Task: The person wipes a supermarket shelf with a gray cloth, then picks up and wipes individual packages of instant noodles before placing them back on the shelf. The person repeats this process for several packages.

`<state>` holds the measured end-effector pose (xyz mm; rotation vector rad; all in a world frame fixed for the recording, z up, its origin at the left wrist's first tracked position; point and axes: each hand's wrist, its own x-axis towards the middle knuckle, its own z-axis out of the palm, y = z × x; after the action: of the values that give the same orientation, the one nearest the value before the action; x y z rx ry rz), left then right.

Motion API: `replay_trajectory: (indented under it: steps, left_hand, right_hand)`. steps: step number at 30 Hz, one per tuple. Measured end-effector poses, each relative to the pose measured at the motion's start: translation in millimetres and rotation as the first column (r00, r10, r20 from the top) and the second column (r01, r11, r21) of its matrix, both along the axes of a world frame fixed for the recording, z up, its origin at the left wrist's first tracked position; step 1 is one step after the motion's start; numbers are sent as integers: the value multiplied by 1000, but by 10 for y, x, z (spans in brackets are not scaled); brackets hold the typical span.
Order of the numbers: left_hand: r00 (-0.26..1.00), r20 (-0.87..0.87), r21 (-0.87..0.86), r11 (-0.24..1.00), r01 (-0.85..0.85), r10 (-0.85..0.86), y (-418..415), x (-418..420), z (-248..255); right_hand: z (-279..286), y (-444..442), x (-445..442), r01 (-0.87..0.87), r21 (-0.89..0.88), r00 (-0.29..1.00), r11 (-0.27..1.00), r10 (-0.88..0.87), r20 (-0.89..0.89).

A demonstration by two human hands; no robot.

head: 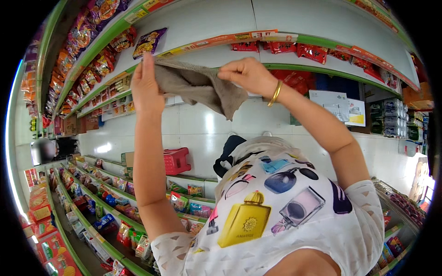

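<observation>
A grey-brown cloth (202, 84) is stretched between my two hands, folded over itself with one corner hanging down. My left hand (148, 86) grips its left end, thumb pointing up. Pinched in the fingers of my right hand (247, 74) is the upper right edge; a gold bangle (275, 93) circles that wrist. Just beyond my left thumb, a purple packet of snacks or noodles (149, 42) lies on a white shelf (214, 20). Red packets (312, 52) line the shelf level below, behind my right hand.
Filled snack shelves (83, 38) curve along the left. Behind me run more racks of packets (114, 203). A pink plastic stool (176, 161) stands on the tiled floor (198, 138). Cartons (335, 105) and shrink-wrapped cans (388, 117) sit low at the right.
</observation>
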<state>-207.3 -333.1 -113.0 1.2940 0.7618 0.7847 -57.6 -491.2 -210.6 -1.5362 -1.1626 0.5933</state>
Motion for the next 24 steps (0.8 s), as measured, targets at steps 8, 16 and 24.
replay_trajectory:
  steps: [8, 16, 24]
  left_hand:
    - [990, -29, -293, 948, 123, -137, 753, -670, -4]
    - [756, -383, -115, 840, 531, -530, 978, -906, 120]
    - [627, -546, -74, 777, 625, -556, 1259, -1041, 151]
  right_hand:
    - [342, 472, 589, -26, 82, 970, 996, 5, 242]
    - [796, 641, 595, -153, -101, 929, 983, 178, 325]
    - [809, 730, 720, -307, -12, 875, 952, 287, 391]
